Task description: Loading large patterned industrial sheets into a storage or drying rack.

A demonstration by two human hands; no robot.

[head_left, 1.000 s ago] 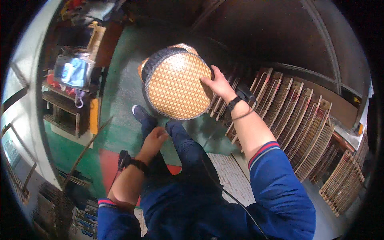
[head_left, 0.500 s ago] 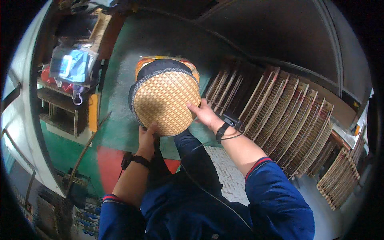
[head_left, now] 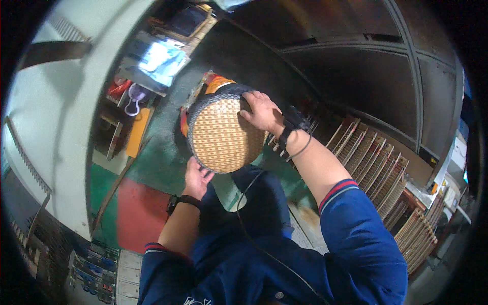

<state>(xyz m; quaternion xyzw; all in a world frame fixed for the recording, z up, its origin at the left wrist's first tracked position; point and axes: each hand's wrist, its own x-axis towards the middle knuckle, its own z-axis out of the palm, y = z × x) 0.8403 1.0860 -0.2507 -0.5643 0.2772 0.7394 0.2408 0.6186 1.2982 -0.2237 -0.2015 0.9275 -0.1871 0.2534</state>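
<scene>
1. Since half a second ago: woven basket (head_left: pixel 222 133) swung round and raised, right hand (head_left: pixel 262 113) shifted from the lower right rim to the upper right edge, left hand (head_left: pixel 195 178) kept under the lower rim.
2. Basket now held up in front of the body, above the lap and the green floor (head_left: pixel 157 152), round woven base turned toward the camera, dark rim band (head_left: pixel 195 109) showing along the left and top.
3. Right hand closed over the top right edge of the basket, fingers curled onto the rim, dark wrist strap (head_left: pixel 291 124) just behind.
4. Left hand cupped beneath the lower rim, fingertips touching the weave, black watch (head_left: pixel 180 201) on the wrist; hands set apart, one on each side of the basket, both gripping it.
5. Orange and red object (head_left: pixel 216 81) behind the basket, mostly hidden; kind not clear.
6. Rows of slatted wooden racks (head_left: pixel 376 168) to the right, shelves with a yellow item (head_left: pixel 133 133) and other clutter to the left, red floor patch (head_left: pixel 137 213) below.
7. Step judged in hand: turning and inspecting the basket, base side up.
8. Next move judged to need: steady two-handed hold on opposite rims, a further rotation without letting the lower edge slip from the left fingertips.
</scene>
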